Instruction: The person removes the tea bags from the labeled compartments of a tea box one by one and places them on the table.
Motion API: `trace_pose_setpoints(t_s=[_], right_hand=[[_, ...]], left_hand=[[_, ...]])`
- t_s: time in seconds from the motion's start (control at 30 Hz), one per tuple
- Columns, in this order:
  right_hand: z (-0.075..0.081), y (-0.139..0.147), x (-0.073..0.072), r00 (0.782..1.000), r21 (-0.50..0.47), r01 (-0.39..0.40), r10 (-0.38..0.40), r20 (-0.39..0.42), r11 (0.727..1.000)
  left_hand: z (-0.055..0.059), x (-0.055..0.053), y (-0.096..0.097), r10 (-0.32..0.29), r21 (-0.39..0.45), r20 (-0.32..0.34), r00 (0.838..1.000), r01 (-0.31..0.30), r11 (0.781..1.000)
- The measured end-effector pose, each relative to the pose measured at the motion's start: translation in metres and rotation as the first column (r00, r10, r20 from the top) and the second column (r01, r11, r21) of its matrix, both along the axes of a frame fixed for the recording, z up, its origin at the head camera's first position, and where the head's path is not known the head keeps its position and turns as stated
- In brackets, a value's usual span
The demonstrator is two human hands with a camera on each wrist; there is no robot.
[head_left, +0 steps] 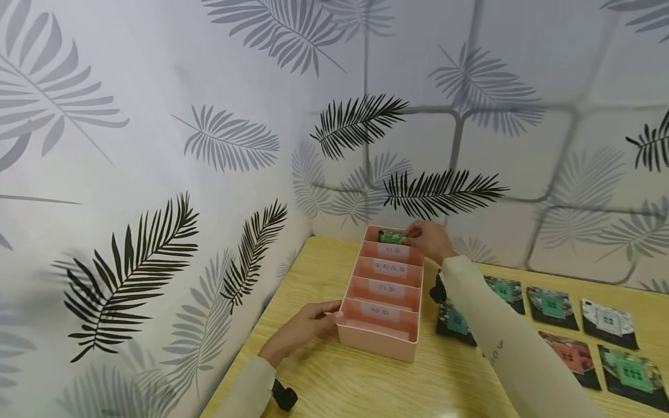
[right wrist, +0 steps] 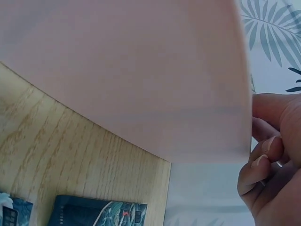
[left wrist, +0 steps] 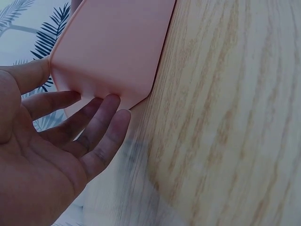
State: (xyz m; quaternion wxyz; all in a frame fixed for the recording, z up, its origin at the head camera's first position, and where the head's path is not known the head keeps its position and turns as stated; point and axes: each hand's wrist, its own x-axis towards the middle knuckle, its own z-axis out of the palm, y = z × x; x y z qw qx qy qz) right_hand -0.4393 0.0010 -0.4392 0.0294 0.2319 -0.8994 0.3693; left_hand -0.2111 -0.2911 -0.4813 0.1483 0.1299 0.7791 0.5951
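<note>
A long pink plastic box (head_left: 378, 346) has crosswise compartments with white labels bearing Chinese characters. My left hand (head_left: 310, 325) holds its near left corner. In the left wrist view the thumb meets the rim and the fingertips (left wrist: 113, 100) bear on the outer wall. At the farthest compartment, my right hand (head_left: 430, 239) pinches the right end of a green and black tea packet (head_left: 391, 236). The packet's lower part is hidden behind the divider. In the right wrist view, the box wall hides the packet, and the fingers (right wrist: 254, 174) curl beside the rim.
On the wooden table (head_left: 324, 383), several flat tea packets lie right of the box, including a white one (head_left: 608, 323), a red one (head_left: 572, 358) and a green one (head_left: 633, 373). My right sleeve covers part of them. Leaf-patterned walls (head_left: 235, 203) border the table behind and left.
</note>
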Motion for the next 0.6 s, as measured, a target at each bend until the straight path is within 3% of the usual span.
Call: trace_pose_setpoints(t_s=[0.3,0.6], right_hand=[[-0.008,0.002,0.001,0.998,0.020,-0.003,0.005,-0.064,1.000],[0.003,0.005,0.004,0.987,-0.032,0.014,-0.019,-0.161,0.999]], left_hand=[[-0.002,0.001,0.002,0.006,0.011,0.007,1.000,-0.006,1.000],[0.002,0.001,0.001,0.009,0.000,0.004,1.000,-0.009,1.000]])
